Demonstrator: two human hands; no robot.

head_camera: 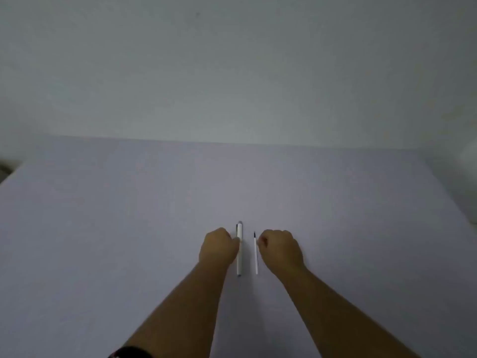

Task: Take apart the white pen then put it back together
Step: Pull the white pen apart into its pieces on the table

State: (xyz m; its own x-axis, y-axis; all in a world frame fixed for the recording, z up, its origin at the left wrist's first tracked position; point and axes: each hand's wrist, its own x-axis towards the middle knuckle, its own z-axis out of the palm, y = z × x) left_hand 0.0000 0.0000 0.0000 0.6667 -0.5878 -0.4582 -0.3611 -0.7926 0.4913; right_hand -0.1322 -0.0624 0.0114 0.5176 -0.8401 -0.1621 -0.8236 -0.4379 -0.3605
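The white pen barrel [239, 257] lies on the table, pointing away from me, with a grey cap end at the far tip. My left hand [218, 248] rests at its left side, fingertips pinched on the barrel's upper part. A thin white refill [255, 254] with a dark tip lies parallel, just to the right of the barrel. My right hand [280, 249] sits beside the refill with its fingertips curled against the refill's upper part. Whether either piece is lifted off the surface is unclear.
A pale lilac table [129, 228] fills the lower half of the view, with its far edge against a plain white wall [232, 73]. A dark band shows on my left forearm [129, 352] at the bottom edge.
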